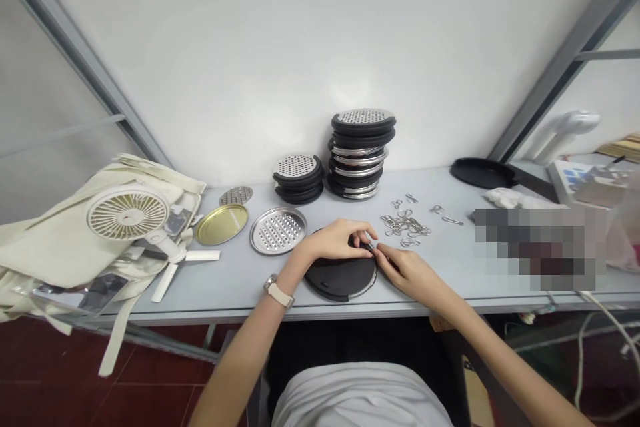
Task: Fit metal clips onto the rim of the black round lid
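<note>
A round black disc [340, 276] with a strip of bare metal rim lies near the table's front edge. My left hand [337, 239] is over its far side, fingers curled and closed at the upper right rim. From the right, my right hand [404, 269] pinches at that same spot, thumb and fingers together. What lies between the fingertips is mostly hidden; a small dark piece with a metal glint shows there. Left of the disc is a round metal grater plate [279, 231]. Just beyond my right hand is a pile of wire clips [406, 223].
At the back stand a tall stack of black-rimmed perforated discs [361, 155] and a shorter stack [299, 179]. To the left lie a gold-coloured lid [222, 224], a small perforated plate [236, 196], a white fan [129, 215] and a cream bag [55, 233]. A black pan [483, 173] sits at right.
</note>
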Demonstrator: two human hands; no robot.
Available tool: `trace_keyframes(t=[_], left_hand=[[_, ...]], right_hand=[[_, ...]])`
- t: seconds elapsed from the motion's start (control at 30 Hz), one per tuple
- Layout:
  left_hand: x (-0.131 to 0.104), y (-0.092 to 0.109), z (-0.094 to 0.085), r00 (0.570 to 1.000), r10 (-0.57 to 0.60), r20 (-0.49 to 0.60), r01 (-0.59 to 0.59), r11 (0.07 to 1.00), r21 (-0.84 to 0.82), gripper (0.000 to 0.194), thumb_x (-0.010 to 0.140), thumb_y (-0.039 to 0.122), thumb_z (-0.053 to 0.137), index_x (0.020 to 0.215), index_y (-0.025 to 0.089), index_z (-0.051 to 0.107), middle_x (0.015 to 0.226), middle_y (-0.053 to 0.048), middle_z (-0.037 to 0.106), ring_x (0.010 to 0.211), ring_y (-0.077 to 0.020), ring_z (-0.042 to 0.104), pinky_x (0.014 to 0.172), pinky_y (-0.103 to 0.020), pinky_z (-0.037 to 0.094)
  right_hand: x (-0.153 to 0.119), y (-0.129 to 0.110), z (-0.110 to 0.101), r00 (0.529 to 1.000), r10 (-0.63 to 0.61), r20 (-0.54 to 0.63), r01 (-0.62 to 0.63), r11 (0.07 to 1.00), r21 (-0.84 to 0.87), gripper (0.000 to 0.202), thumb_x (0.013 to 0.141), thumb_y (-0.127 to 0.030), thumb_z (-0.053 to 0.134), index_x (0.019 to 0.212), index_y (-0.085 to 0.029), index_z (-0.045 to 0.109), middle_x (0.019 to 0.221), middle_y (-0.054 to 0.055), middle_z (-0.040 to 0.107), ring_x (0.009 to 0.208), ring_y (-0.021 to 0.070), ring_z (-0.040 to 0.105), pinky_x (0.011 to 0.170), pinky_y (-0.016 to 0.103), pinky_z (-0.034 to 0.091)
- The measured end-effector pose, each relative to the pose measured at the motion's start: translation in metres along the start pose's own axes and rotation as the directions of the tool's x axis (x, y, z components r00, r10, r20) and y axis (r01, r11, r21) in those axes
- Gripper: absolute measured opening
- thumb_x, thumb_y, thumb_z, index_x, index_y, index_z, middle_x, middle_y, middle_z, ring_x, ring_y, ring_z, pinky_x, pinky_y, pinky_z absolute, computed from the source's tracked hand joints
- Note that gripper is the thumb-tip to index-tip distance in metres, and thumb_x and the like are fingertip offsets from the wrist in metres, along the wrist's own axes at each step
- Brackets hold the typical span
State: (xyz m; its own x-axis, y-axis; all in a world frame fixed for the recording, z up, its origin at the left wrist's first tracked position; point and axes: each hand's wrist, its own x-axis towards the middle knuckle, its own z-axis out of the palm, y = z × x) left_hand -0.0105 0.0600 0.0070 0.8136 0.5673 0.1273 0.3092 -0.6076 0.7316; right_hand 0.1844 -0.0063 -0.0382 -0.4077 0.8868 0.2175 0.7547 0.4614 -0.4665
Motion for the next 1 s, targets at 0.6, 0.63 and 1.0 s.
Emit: trace_keyframes(t=[0.6,0.63,1.0], left_hand=[[-0.026,0.031,0.055,0.888,-0.135,-0.440,0.217,0.966,0.141,0.031,0.091,0.017,0.046,0.121,0.025,0.053,0.115,-0.002,0.060,0.106,-0.0199,0.052,0.100,-0.039,0.039],[-0.026,0.032,0.056,0.886,-0.141,-0.443,0.227,0.963,0.148,0.030,0.092,0.017,0.045,0.120,0.026,0.053,0.115,-0.002,0.060,0.107,-0.0200,0.052,0.100,-0.040,0.039],[-0.028,0.032,0.059,0.860,-0.244,-0.448,0.297,0.953,0.052,0.024,0.093,0.022,0.042,0.115,0.024,0.054,0.117,-0.008,0.045,0.114,-0.0217,0.049,0.101,-0.038,0.042]], right_hand=[[0.001,0.002,0.001,1.000,-0.012,-0.012,0.012,1.000,0.017,0.030,0.099,-0.032,0.029,0.081,-0.021,0.050,0.062,0.000,0.057,0.053,0.0154,0.053,0.055,0.025,0.036],[0.000,0.002,0.001,1.000,-0.014,-0.009,0.014,1.000,0.016,0.030,0.099,-0.032,0.029,0.082,-0.021,0.050,0.062,0.000,0.057,0.052,0.0153,0.053,0.055,0.025,0.036],[-0.001,-0.001,0.001,0.999,-0.022,-0.027,0.022,1.000,0.004,0.027,0.099,-0.031,0.029,0.079,-0.022,0.045,0.058,-0.002,0.051,0.048,0.0153,0.049,0.052,0.024,0.034]])
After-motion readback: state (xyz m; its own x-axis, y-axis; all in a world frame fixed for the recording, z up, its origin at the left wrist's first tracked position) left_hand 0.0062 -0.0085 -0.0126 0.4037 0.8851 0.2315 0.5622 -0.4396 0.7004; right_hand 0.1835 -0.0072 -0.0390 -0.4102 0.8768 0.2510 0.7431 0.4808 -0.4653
